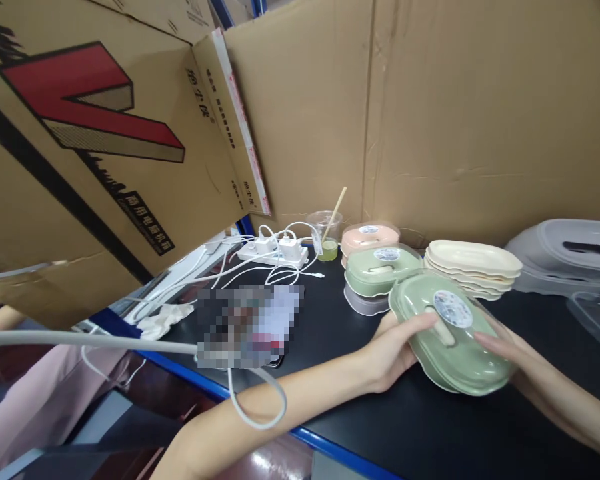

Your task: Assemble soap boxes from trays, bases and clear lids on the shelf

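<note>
Between my two hands, a green lidded box (430, 357) is tilted above the black table. Its clear domed lid carries a round printed sticker and a pale handle. My left hand (397, 343) grips its left side, thumb on the lid near the handle. On the other side my right hand (505, 350) holds the right end, partly hidden by the box. Just behind it stand stacked lidded boxes: a green one (363, 280) over a greyish-purple one (367, 303), with a pink one (353, 235) behind. A stack of cream trays (473, 257) lies to their right.
Translucent grey covers (575, 250) and a clear lid (595, 320) stand at the right. Behind are a power strip (250, 255) with white cables and a plastic cup (330, 250) with yellow-green liquid. A blurred phone (280, 320) lies left; cardboard (480, 133) walls the back.
</note>
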Motion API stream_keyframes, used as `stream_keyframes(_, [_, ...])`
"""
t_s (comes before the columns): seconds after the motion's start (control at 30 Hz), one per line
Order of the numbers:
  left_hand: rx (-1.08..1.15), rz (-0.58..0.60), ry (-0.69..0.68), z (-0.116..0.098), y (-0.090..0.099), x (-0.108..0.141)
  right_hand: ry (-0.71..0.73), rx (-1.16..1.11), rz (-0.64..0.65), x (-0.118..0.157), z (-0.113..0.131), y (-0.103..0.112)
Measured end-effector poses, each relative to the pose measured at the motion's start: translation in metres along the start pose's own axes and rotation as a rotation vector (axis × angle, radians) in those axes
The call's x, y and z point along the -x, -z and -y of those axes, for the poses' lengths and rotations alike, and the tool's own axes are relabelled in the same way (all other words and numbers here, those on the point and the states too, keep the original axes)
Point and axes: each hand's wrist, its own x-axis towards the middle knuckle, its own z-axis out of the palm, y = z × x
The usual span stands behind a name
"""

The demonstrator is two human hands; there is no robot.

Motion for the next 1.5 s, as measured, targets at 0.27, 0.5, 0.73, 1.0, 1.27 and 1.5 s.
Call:
stream_keyframes(0.27, [-0.347,-0.031,-0.010,-0.007,0.009,-0.005,-0.033,-0.211,0.228,-0.003,0.002,0.019])
stream_keyframes(0.5, [-0.345,0.008,-0.065,-0.006,0.009,-0.004,0.083,-0.146,0.287,-0.009,-0.008,0.024])
stream_keyframes(0.73, [-0.325,0.004,-0.055,-0.005,0.011,-0.003,0.067,-0.059,0.316,0.004,0.005,0.021])
stream_keyframes(1.0, [-0.240,0.006,-0.017,-0.001,0.010,-0.005,0.072,-0.074,0.296,-0.005,-0.010,0.025])
stream_keyframes(1.27, [-0.174,0.027,-0.017,0.006,0.009,-0.004,-0.031,-0.114,0.148,-0.007,-0.010,0.018])
stream_keyframes(1.5, [-0.345,-0.089,-0.105,-0.010,0.008,-0.001,-0.028,-0.163,0.249,-0.002,0.009,0.024])
